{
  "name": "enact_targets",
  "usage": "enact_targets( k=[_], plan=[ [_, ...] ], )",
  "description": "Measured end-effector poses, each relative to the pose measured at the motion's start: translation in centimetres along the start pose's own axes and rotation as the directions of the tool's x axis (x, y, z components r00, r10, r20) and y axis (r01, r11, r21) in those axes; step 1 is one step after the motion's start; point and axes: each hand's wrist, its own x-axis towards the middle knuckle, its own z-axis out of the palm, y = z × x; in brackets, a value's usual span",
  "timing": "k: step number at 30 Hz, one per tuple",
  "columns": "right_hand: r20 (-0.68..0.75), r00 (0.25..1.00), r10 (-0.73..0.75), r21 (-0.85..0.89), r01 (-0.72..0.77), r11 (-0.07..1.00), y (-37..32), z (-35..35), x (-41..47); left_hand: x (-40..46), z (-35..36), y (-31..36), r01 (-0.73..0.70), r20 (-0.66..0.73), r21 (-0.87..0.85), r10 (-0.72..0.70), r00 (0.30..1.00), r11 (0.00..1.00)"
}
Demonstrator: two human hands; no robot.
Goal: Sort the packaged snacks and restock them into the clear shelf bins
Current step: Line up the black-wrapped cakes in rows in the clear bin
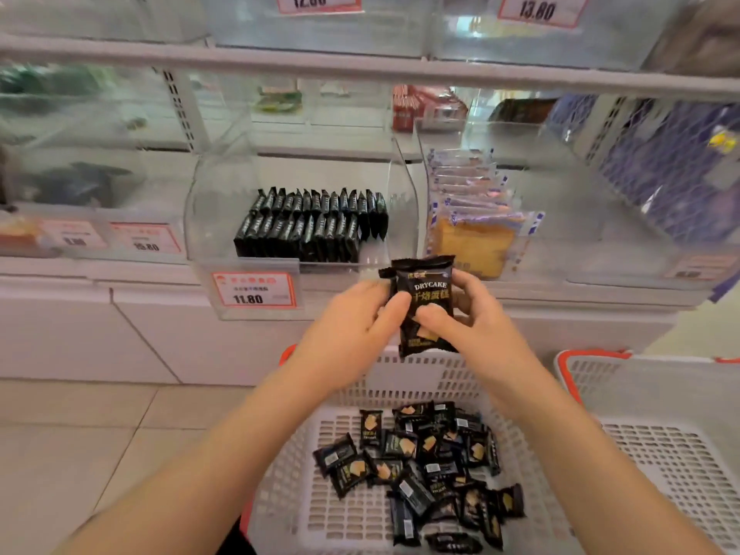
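Black DRYCAKE packets [424, 302] held upright, pinched between left hand [356, 330] and right hand [466, 320], thumbs on front face. Stack held above white basket [404, 378], in front of clear bin [304, 218]. Loose black packets [424, 470] heaped in basket. Upright black rows [312, 226] noted in bin. Price tag [254, 290] read 11.80.

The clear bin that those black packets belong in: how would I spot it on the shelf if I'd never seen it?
Find the lower shelf behind the hands, above the white basket. The middle clear bin carries a red-framed 11.80 price tag. It alone holds two neat rows of black packets standing on edge; the bin to its right holds pale cake slices.
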Motion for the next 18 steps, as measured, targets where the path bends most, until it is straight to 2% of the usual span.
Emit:
enact_targets(
  k=[3, 5, 7, 9, 11, 13, 15, 18],
  plan=[
    [-0.085, 0.989, -0.119, -0.246, 0.095, 0.965, -4.0, 0.8, 2.2, 2.1, -4.4, -0.2, -0.071, -0.115, 0.08, 0.08, 0.99, 0.994],
    [-0.142, 0.967, -0.211, -0.43, 0.132, 0.893, -6.5, 1.7, 4.1, 4.0, -6.6, -0.9, -0.074, -0.165, 0.114, 0.092, 0.982, 0.991],
    [-0.159, 0.943, -0.292, -0.688, 0.106, 0.718, -8.5, 2.9, 6.1, 6.3, -8.0, -2.3, -0.037, -0.131, 0.225, 0.068, 0.989, 0.974],
    [-0.123, 0.924, -0.363, -0.899, 0.051, 0.434, -9.7, 4.2, 8.0, 8.4, -8.6, -3.9, 0.0, -0.016, 0.362, 0.006, 1.0, 0.932],
    [-0.082, 0.931, -0.355, -0.978, -0.006, 0.21, -10.0, 5.8, 9.5, 10.3, -8.4, -5.6, 0.009, 0.106, 0.497, -0.072, 0.992, 0.868],
    [-0.055, 0.951, -0.304, -0.996, -0.034, 0.077, -9.7, 7.4, 10.9, 11.8, -7.9, -6.9, 0.006, 0.184, 0.6, -0.145, 0.972, 0.8],
    [-0.044, 0.967, -0.249, -0.999, -0.051, -0.019, -9.0, 8.7, 12.1, 13.1, -7.4, -8.0, 0.011, 0.241, 0.636, -0.212, 0.947, 0.772],
    [-0.085, 0.986, -0.146, -0.99, -0.1, -0.099, -7.2, 9.9, 13.7, 14.8, -6.6, -9.2, -0.023, 0.305, 0.667, -0.245, 0.92, 0.745]
  ],
)
